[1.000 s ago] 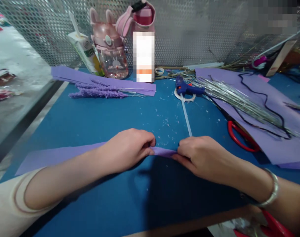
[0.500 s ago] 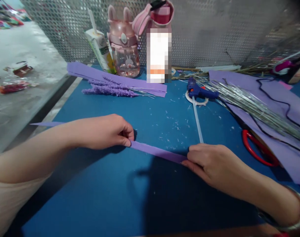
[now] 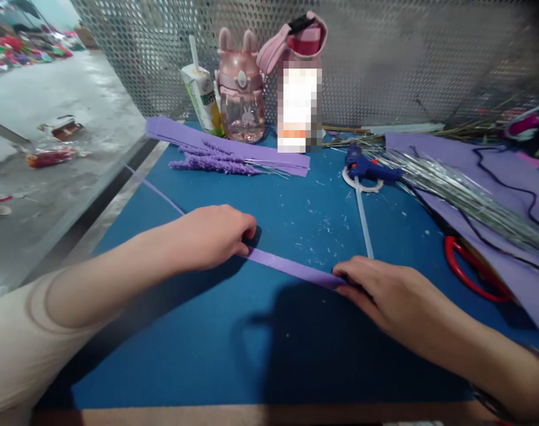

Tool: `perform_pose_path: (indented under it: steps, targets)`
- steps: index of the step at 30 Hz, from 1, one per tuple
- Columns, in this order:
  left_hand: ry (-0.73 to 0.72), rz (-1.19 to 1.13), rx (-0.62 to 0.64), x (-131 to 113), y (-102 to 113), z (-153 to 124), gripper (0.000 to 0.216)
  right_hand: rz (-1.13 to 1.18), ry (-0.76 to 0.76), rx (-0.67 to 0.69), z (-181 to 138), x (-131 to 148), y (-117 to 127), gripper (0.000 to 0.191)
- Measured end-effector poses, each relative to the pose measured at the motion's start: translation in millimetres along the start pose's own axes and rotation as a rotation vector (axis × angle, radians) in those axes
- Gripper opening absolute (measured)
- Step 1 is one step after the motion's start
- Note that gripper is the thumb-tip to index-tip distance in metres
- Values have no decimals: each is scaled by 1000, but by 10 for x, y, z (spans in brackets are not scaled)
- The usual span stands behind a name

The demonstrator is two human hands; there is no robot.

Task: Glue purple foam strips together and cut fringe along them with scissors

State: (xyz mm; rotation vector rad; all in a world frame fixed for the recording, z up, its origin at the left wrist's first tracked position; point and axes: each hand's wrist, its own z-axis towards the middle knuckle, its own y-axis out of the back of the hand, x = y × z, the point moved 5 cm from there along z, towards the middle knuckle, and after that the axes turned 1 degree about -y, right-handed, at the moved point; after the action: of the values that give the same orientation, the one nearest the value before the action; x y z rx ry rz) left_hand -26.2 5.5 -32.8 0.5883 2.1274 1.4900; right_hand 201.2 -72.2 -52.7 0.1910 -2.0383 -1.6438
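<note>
A narrow purple paper strip (image 3: 293, 268) stretches between my hands, low over the blue tabletop. My left hand (image 3: 218, 236) pinches it between thumb and fingers, and its far tail runs out behind my wrist toward the table's left edge. At the strip's right end, my right hand (image 3: 371, 284) grips it between thumb and curled fingers. Just beyond my right hand lies a glue stick (image 3: 364, 222), which sticks out of a blue hot glue gun (image 3: 370, 167). The gun rests on a white tape roll (image 3: 378, 187).
Purple lavender stems (image 3: 216, 163) lie on a stack of purple strips (image 3: 291, 158). Behind stand a drink carton (image 3: 205, 97), a clear pink bottle (image 3: 242, 100) and a pink-lidded bottle (image 3: 304, 44). At right are red-handled scissors (image 3: 458, 269), a wire bundle (image 3: 455, 189) and purple sheets (image 3: 524, 284).
The camera view has shifted, so everything sits a little farther right and lower. The strip's left tail now slants upward behind my left wrist. Both hands still hold the strip.
</note>
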Motion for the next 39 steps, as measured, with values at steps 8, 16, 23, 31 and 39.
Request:
perform_pose_path:
  steps: [8,16,23,31,39]
  targets:
    - [-13,44,7,-36,-25,-51,18,103,67,-29,-16,52,55,6]
    - [-292,-19,-69,-230,18,-67,34,123,257,-425,-59,138,229,14]
    - [-255,-90,-262,-189,84,17,21,201,25,-554,-38,-120,401,12]
    - [-87,-240,-584,-156,196,-41,21,495,-24,-545,3,-249,358,21]
    - [-336,-376,-591,-390,247,-114,18,586,-86,-572,21,-309,368,26]
